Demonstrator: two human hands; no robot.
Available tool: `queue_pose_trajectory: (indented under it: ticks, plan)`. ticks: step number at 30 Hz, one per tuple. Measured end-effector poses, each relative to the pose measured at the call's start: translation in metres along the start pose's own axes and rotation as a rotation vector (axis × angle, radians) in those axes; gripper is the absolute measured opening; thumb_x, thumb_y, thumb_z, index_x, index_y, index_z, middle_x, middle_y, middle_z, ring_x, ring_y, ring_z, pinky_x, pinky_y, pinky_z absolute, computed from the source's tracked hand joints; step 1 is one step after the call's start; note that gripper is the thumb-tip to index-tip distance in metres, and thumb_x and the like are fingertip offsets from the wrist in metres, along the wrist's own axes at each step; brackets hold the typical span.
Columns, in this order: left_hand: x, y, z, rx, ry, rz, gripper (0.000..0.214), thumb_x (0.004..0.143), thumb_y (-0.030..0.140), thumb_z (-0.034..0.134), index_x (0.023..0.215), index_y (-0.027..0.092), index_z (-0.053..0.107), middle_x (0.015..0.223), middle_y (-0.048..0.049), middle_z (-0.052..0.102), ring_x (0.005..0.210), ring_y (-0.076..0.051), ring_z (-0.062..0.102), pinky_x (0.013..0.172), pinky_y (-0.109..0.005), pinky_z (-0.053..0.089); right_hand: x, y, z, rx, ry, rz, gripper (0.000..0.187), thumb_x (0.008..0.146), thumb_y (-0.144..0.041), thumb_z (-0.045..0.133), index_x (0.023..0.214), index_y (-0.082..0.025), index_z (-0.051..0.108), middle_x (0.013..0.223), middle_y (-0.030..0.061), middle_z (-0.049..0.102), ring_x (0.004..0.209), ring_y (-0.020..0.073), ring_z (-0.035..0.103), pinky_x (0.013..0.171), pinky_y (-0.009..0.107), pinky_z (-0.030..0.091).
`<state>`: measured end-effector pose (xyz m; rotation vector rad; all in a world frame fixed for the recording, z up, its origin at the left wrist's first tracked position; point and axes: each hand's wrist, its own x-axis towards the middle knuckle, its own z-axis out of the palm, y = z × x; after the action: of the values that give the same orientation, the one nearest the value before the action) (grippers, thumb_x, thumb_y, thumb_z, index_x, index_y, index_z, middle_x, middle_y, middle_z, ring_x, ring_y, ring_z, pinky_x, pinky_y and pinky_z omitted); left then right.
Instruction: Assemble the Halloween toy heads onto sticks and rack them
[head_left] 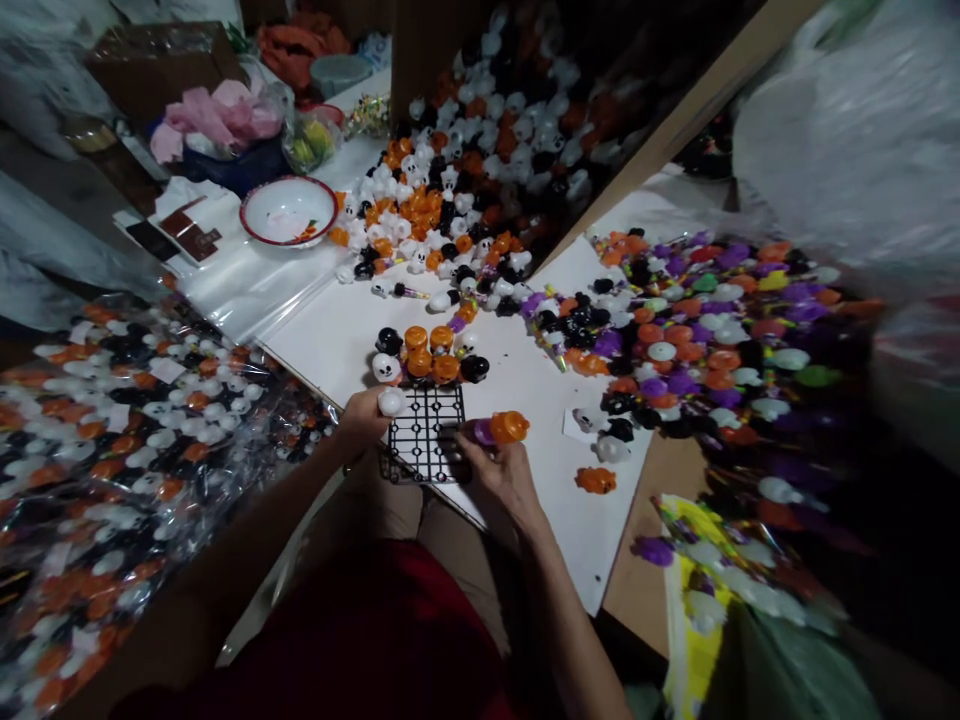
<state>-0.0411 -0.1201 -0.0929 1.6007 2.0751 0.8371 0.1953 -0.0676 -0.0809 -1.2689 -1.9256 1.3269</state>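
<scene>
On white board | left hand grips white toy | right hand grips orange toy

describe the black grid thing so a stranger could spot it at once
Find the white board slanting across the middle. At its near edge, between the left hand holding a white toy and the right hand holding an orange toy, lies the black grid tray. Unlike the round toys heaped around, it is a flat open lattice, with a cluster of them at its far end.

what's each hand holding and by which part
The left hand pinches a white toy by its side; the right hand grips an orange toy by its near edge.
</scene>
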Motion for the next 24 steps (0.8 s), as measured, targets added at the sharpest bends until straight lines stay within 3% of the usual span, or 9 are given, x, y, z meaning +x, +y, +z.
queue_pose_trajectory:
  ticks: [4,7,11,13,16,17,20,22,24]
  plan:
    - [0.007,-0.011,0.002,-0.060,-0.074,0.002,0.013,0.077,0.025,0.062,0.080,0.014,0.066,0.075,-0.0040,0.070,0.072,-0.017,0.063,0.071,-0.025,0.050,0.006,-0.018,0.018,-0.154,-0.086,-0.130,0.024,0.089,-0.038,0.050,0.090,-0.017,0.062,0.085,0.0072,0.068,0.077,0.0203,0.062,0.072,0.030,0.048]
    - [0.004,-0.015,0.009,-0.094,-0.067,-0.071,0.020,0.078,0.033,0.063,0.079,0.013,0.066,0.071,-0.0039,0.069,0.071,-0.018,0.064,0.069,-0.026,0.051,-0.001,-0.033,0.015,-0.415,-0.116,-0.195,0.022,0.095,-0.030,0.042,0.102,-0.016,0.057,0.098,0.0104,0.066,0.090,0.0210,0.062,0.080,0.030,0.047]
    - [-0.016,-0.008,0.010,-0.281,0.001,-0.107,0.035,0.077,0.038,0.065,0.100,0.012,0.066,0.085,-0.0069,0.071,0.076,-0.019,0.067,0.072,-0.028,0.055,-0.010,-0.046,0.003,-0.799,-0.205,-0.035,0.017,0.097,-0.023,0.042,0.104,-0.016,0.056,0.102,0.0118,0.066,0.094,0.0229,0.061,0.078,0.029,0.045]
    - [-0.025,0.002,-0.005,-0.334,0.153,-0.103,0.048,0.075,0.039,0.068,0.113,0.012,0.062,0.096,-0.0092,0.069,0.079,-0.019,0.067,0.072,-0.029,0.057,-0.008,-0.048,0.001,-0.870,-0.240,-0.008,0.017,0.097,-0.021,0.043,0.105,-0.017,0.057,0.105,0.0113,0.066,0.096,0.0229,0.061,0.080,0.029,0.044]
    - [-0.018,0.023,-0.038,-0.173,0.423,0.052,0.062,0.073,0.040,0.072,0.128,0.017,0.055,0.130,-0.0161,0.055,0.115,-0.027,0.058,0.092,-0.038,0.054,0.002,-0.049,0.000,-0.840,-0.226,-0.047,0.020,0.099,-0.025,0.042,0.109,-0.018,0.057,0.108,0.0106,0.065,0.099,0.0223,0.060,0.081,0.028,0.045]
    - [-0.010,0.031,-0.046,-0.089,0.416,0.133,0.065,0.074,0.041,0.072,0.132,0.019,0.053,0.142,-0.0164,0.045,0.129,-0.030,0.048,0.101,-0.042,0.048,0.007,-0.050,0.001,-0.811,-0.211,-0.064,0.021,0.099,-0.026,0.042,0.110,-0.017,0.058,0.108,0.0109,0.065,0.099,0.0225,0.060,0.081,0.029,0.045]
    - [0.012,0.049,-0.054,0.118,0.179,0.360,0.069,0.074,0.046,0.073,0.136,0.025,0.051,0.154,-0.0135,0.031,0.143,-0.036,0.028,0.112,-0.053,0.033,0.019,-0.052,0.006,-0.649,-0.139,-0.129,0.022,0.097,-0.026,0.044,0.110,-0.015,0.058,0.107,0.0120,0.065,0.100,0.0231,0.060,0.083,0.031,0.047]
    - [0.020,0.054,-0.045,0.188,0.104,0.467,0.062,0.077,0.046,0.070,0.133,0.025,0.055,0.151,-0.0140,0.037,0.141,-0.036,0.031,0.112,-0.055,0.032,0.024,-0.054,0.016,-0.436,-0.092,-0.175,0.020,0.093,-0.021,0.050,0.110,-0.016,0.059,0.107,0.0107,0.066,0.098,0.0216,0.061,0.085,0.032,0.048]
    - [0.019,0.053,-0.031,0.205,0.163,0.522,0.049,0.083,0.041,0.066,0.128,0.023,0.059,0.148,-0.0150,0.043,0.138,-0.035,0.038,0.111,-0.054,0.034,0.026,-0.054,0.029,-0.177,-0.040,-0.183,0.022,0.089,-0.016,0.053,0.109,-0.017,0.061,0.103,0.0074,0.068,0.091,0.0186,0.063,0.083,0.030,0.049]
